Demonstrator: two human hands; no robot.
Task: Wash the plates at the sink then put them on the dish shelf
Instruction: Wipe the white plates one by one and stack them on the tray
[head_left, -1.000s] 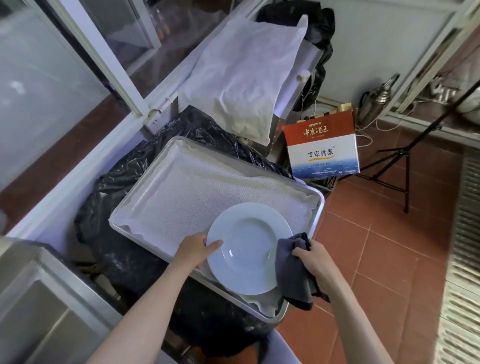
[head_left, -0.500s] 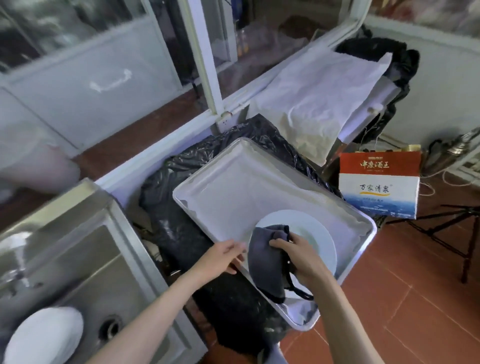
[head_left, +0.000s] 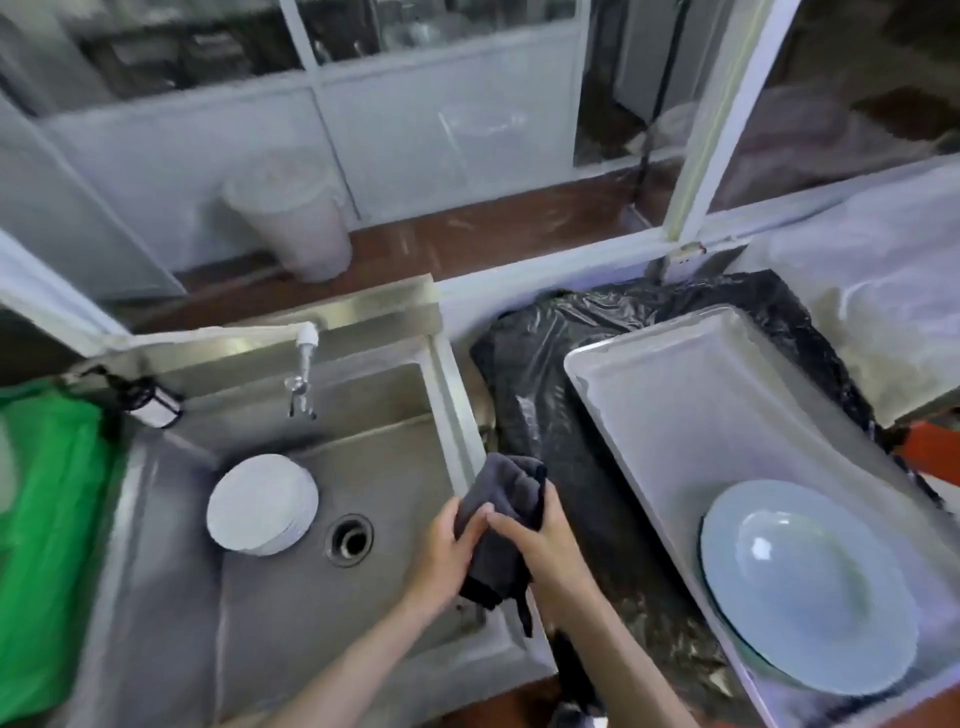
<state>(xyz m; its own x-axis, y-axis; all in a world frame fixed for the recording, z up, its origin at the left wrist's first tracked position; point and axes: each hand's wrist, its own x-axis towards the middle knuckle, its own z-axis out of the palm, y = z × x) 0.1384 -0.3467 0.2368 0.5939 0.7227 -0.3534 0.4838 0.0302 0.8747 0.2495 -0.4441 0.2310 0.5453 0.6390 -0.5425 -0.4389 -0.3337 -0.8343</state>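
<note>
Steel sink (head_left: 363, 613) holds plate stack (head_left: 262, 504); tray (head_left: 649, 415) holds plate (head_left: 808, 587); both hands' grip on cloth (head_left: 506, 519).

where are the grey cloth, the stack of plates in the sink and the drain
grey cloth (head_left: 506, 486): head view, on its upper bunched part above the hands
stack of plates (head_left: 260, 501): head view, middle of the top plate
drain (head_left: 349, 539): head view, centre of the opening

A back-of-house commercial kitchen washing area: steel sink (head_left: 332, 499) with faucet (head_left: 303, 371), stacked plates (head_left: 262, 503), metal tray (head_left: 691, 415)
</note>
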